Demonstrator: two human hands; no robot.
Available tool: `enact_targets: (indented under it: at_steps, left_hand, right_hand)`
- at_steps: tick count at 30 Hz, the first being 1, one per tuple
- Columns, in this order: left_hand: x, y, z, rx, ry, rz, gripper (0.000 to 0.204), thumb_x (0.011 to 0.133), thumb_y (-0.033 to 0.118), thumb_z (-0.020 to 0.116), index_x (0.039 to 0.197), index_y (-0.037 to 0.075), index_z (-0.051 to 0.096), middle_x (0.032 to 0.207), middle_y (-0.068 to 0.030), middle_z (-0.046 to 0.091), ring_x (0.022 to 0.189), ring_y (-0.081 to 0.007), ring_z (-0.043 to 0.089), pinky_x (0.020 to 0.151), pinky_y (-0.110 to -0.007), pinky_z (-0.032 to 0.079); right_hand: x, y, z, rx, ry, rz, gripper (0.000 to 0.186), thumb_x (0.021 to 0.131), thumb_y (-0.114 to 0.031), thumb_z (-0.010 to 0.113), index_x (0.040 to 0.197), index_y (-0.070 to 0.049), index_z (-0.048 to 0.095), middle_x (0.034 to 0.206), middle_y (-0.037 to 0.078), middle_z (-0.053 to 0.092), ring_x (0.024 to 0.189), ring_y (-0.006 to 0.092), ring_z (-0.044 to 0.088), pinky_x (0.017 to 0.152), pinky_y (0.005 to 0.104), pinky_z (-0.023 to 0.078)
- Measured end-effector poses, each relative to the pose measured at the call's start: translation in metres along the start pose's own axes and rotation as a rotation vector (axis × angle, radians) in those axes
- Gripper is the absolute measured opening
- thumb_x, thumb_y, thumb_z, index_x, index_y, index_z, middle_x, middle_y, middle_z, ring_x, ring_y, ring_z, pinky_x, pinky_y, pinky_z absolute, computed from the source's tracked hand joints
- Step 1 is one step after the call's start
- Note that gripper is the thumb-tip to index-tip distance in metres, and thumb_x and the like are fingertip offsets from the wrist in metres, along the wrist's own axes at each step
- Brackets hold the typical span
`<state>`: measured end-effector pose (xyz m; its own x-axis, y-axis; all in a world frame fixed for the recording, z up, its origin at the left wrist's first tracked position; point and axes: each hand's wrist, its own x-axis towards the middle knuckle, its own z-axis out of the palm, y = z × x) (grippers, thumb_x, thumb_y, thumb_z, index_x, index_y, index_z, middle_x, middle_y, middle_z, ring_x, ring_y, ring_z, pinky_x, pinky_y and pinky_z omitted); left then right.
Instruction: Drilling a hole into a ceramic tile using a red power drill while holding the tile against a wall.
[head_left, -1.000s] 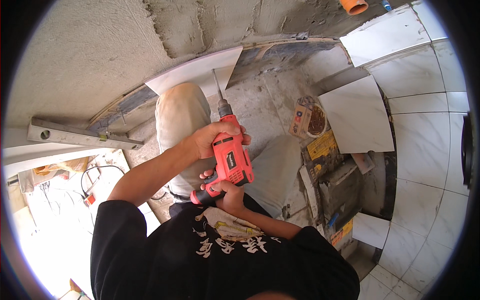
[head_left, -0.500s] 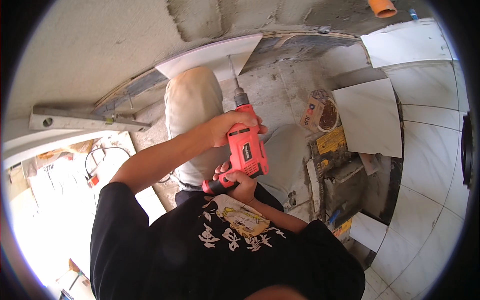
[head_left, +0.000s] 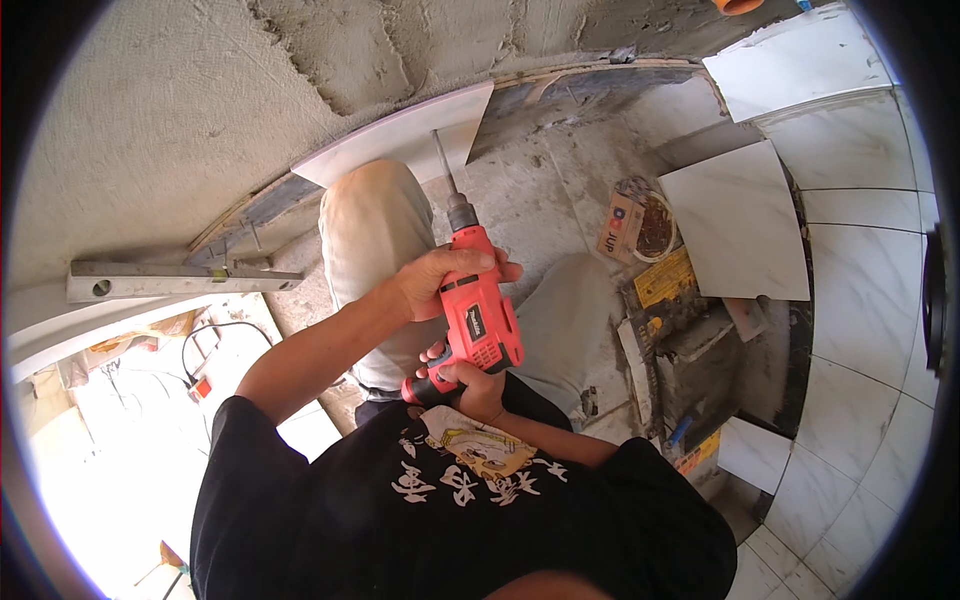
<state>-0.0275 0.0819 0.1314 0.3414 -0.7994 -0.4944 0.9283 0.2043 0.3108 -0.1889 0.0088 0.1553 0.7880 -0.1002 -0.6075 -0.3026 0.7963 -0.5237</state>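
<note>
A red power drill is in both my hands, slanting up from my lap with its long bit foremost. My left hand wraps round the front of its body, just behind the dark chuck. Around the rear handle my right hand is closed; its fingers are partly hidden. The bit's tip meets the face of a white tile that leans against the base of the wall, beyond my bent left knee. Whether the tip has sunk into the tile, I cannot tell.
A spirit level lies along the wall at left. On the right are a loose marbled tile, a cardboard box, a round tub and a mortar-crusted trough. White tiles cover the far right.
The whole view has shifted slightly, so the drill and tile appear lower and further left. My grip on the drill and the bit's place against the tile look the same.
</note>
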Motion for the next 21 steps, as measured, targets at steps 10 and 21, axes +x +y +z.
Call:
enact_targets:
  at_steps: [10,21]
  left_hand:
    - [0.007,-0.002,-0.010,-0.013,-0.080,0.006,0.037,0.083,0.019,0.073,0.116,0.005,0.061,0.125,-0.0182,0.065,0.102,-0.0246,0.066,0.094,-0.041,0.055]
    - [0.009,-0.001,-0.007,0.023,-0.051,0.023,0.034,0.084,0.017,0.072,0.114,0.005,0.061,0.124,-0.0207,0.065,0.108,-0.0269,0.065,0.095,-0.042,0.054]
  right_hand:
    - [0.003,0.001,-0.007,-0.097,-0.061,-0.084,0.022,0.070,0.003,0.058,0.092,0.003,0.061,0.082,0.011,0.066,0.075,0.0225,0.067,0.070,0.0353,0.058]
    - [0.008,0.020,-0.023,-0.241,-0.083,-0.218,0.024,0.071,0.003,0.058,0.095,0.004,0.060,0.084,0.013,0.065,0.072,0.0233,0.067,0.070,0.0362,0.059]
